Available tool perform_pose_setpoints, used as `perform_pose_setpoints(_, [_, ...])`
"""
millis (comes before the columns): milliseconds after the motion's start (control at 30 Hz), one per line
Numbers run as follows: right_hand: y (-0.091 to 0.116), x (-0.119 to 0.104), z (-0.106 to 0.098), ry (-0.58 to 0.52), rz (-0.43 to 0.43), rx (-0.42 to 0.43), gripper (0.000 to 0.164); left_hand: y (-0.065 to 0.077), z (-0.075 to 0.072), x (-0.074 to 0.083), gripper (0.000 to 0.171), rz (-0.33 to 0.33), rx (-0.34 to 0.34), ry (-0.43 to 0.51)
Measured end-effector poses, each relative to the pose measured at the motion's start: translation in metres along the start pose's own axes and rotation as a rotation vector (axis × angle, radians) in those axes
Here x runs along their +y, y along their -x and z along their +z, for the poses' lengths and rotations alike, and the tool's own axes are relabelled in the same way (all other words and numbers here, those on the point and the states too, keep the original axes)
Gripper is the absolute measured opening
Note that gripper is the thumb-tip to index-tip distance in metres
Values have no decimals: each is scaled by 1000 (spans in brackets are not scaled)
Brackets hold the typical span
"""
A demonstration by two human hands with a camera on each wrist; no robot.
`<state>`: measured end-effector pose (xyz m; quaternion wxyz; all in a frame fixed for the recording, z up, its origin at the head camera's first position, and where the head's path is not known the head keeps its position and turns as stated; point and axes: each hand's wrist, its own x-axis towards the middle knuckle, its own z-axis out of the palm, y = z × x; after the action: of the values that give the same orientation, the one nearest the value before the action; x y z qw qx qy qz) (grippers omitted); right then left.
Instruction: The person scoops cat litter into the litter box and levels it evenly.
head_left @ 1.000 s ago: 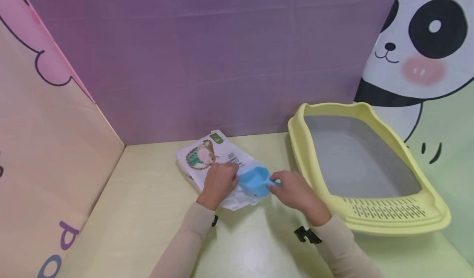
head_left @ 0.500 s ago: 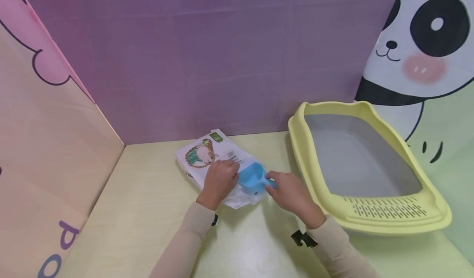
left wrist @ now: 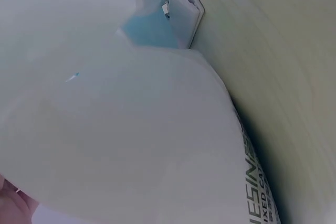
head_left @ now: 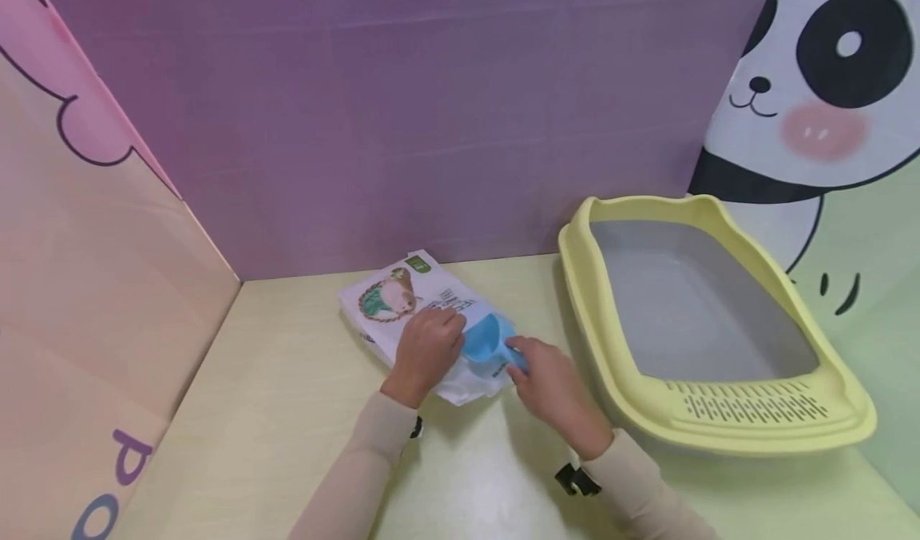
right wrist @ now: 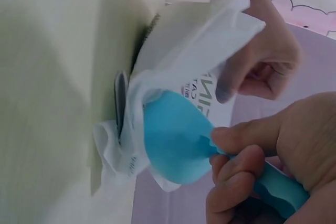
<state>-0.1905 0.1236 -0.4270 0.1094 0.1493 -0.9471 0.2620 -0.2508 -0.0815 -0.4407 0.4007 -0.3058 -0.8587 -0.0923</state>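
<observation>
A white printed bag (head_left: 431,286) with an animal picture lies on the table, its open mouth toward the person. My left hand (head_left: 427,352) holds the bag near the mouth, its fingers curled at the upper edge. In my right hand (head_left: 553,384) is the handle of a blue scoop (head_left: 483,339), pinched between thumb and fingers. The right wrist view shows the scoop's bowl (right wrist: 173,135) partly inside the bag's mouth. How much is in the bag is hidden. Bag film (left wrist: 136,124) fills most of the left wrist view.
To the right stands a yellow-rimmed litter box (head_left: 625,380) with a grey base and a slotted front ledge. A flat grey piece (right wrist: 121,103) sits at the bag's mouth near the table. Purple cloth (head_left: 431,125) backs the table, with printed panels at both sides.
My right hand has shifted left and slightly down, turning the scoop and moving it a little left at the bag's mouth. The left hand keeps its hold almost unmoved.
</observation>
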Motion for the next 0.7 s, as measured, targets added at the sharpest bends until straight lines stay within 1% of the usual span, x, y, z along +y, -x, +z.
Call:
perform_pose_setpoints(200, [3, 0, 9, 20, -28, 77, 40, -1, 0, 0, 8, 44, 33, -15])
perform_pose_setpoints(400, [1, 0, 16, 7, -32, 102, 43, -1, 0, 0, 9, 84, 36, -35])
perform_pose_setpoints(567, [-1, 0, 20, 6, -48, 120, 45, -2, -1, 1, 10, 128, 65, -23])
perform_pose_setpoints(633, [-2, 1, 21, 7, -49, 125, 45, -3, -1, 1, 11, 134, 72, -18])
perform_pose_setpoints(700, [-2, 1, 22, 9, -51, 132, 45, -3, -1, 1, 11, 128, 63, -8])
